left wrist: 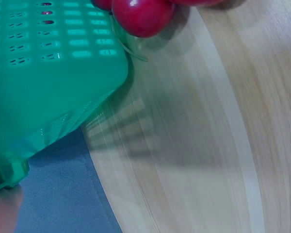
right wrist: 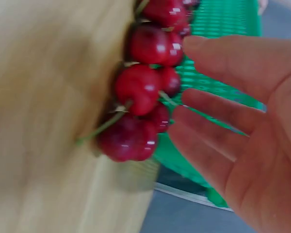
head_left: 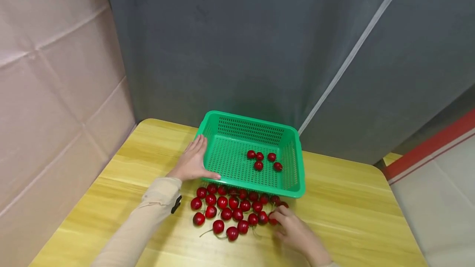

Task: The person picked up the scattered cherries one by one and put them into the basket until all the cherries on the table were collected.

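My left hand [head_left: 192, 163] rests on the near left corner of a green plastic basket [head_left: 256, 120], thumb laid along the front rim and fingers spread over the left rim. In the left wrist view, a fingertip [left wrist: 4, 213] shows at the basket's rim. Several dark red cherries [head_left: 233, 203], some with green stems, lie in a cluster on the table in front of the basket. At the right end of that cluster, my right hand [head_left: 297, 232] reaches toward the cherries, its fingers parted and holding nothing in the right wrist view. Several more cherries [head_left: 258, 165] are inside the basket.
Basket and cherries stand on a light wooden table [head_left: 345, 193] with rounded corners. A dark grey panel [head_left: 222, 52] rises behind its far edge. To the left is a pale wall covering [head_left: 55, 94], and a red and white surface [head_left: 438, 164] stands at the right.
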A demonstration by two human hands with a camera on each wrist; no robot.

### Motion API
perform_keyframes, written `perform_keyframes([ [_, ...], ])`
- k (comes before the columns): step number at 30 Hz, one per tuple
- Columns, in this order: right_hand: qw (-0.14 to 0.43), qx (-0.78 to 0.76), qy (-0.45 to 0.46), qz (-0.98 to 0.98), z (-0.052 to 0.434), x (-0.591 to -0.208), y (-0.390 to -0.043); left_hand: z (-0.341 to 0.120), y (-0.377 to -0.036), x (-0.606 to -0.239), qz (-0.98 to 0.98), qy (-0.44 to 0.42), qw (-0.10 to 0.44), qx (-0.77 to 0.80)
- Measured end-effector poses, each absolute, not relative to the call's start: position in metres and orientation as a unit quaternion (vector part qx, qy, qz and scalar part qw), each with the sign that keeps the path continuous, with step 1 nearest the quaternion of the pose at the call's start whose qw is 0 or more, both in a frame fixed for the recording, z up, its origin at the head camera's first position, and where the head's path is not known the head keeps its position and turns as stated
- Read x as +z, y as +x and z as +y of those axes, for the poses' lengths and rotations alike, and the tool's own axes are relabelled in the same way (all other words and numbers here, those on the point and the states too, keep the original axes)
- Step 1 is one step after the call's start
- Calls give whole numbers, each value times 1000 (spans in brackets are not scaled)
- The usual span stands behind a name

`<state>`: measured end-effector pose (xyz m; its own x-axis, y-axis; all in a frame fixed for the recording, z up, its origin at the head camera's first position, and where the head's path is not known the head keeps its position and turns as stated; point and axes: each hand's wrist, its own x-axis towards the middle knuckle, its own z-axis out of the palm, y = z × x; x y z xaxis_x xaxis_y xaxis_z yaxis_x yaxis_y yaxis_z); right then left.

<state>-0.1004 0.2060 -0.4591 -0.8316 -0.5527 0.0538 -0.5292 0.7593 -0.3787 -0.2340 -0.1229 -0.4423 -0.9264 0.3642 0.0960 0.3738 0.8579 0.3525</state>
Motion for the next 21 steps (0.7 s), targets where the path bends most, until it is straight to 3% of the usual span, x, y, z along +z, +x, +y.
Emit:
perform_keyframes([
  [21, 10, -186, -275, 943, 209, -487, -103, -122, -232, -446, -963, -190, 19, -190],
])
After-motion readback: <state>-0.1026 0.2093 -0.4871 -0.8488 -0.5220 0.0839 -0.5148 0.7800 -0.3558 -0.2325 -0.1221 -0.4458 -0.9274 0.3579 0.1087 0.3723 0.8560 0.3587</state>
